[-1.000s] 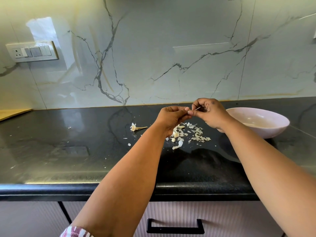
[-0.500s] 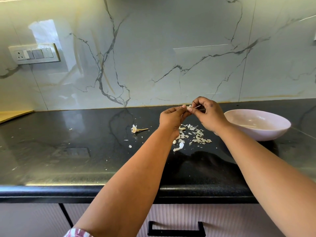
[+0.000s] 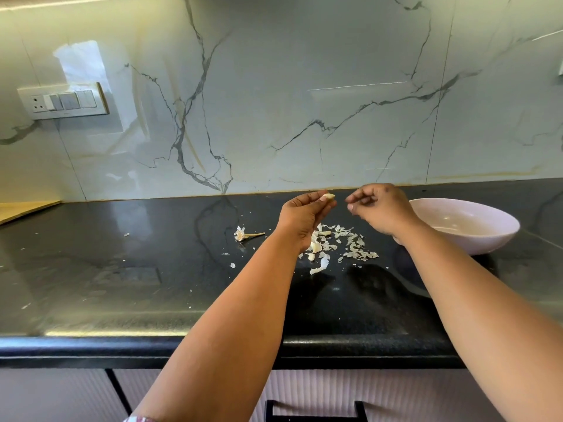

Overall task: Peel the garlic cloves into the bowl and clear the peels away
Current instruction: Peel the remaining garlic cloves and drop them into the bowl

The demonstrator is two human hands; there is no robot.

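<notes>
Hands have parted; garlic clove (image 3: 328, 196) pinched in left hand (image 3: 301, 219)

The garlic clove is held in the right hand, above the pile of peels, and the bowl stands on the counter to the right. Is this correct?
Not quite: the head view shows the garlic clove pinched in the left hand, not the right hand. The rest holds: it is above the pile of peels, and the bowl stands on the counter to the right.

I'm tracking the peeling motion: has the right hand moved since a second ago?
Yes. The right hand has pulled away from the left hand, rightward toward the bowl, which sits in the same place; the hands' fingertips no longer meet.
</notes>
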